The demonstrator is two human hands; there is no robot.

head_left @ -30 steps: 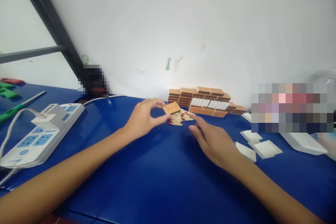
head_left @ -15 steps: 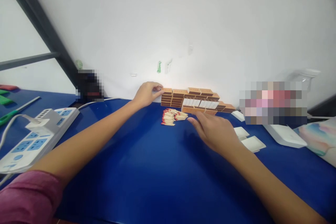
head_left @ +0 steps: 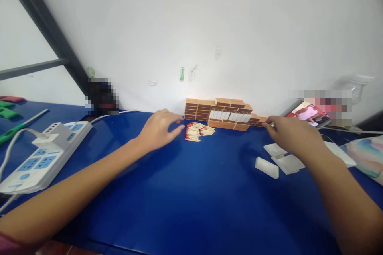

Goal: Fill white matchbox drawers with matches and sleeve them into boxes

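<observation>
Brown matchboxes point(head_left: 197, 108) are stacked in a stepped row against the wall. White inner trays point(head_left: 229, 116) show in a gap in the middle of the row. A pile of red-tipped matches point(head_left: 197, 131) lies in front of its left part. My left hand point(head_left: 161, 127) is open and empty just left of the matches, thumb and fingers apart. At the low right end of the row, my right hand point(head_left: 291, 133) has its fingertips closed on the last matchbox point(head_left: 261, 121), partly covering it. Below that hand lie loose white trays point(head_left: 267, 167) on the blue table.
A white power strip point(head_left: 44, 159) with a plugged-in adapter lies at the left, near a green-handled tool point(head_left: 18, 131). At the right are a phone-like screen point(head_left: 311, 112), a white box point(head_left: 339, 153) and a pastel package point(head_left: 366, 157). The wall point(head_left: 191, 28) bounds the back.
My left hand has left the stack's upper left corner and come down nearer, opening. My right hand has moved right, from before the matches to the row's end. One white tray now shows.
</observation>
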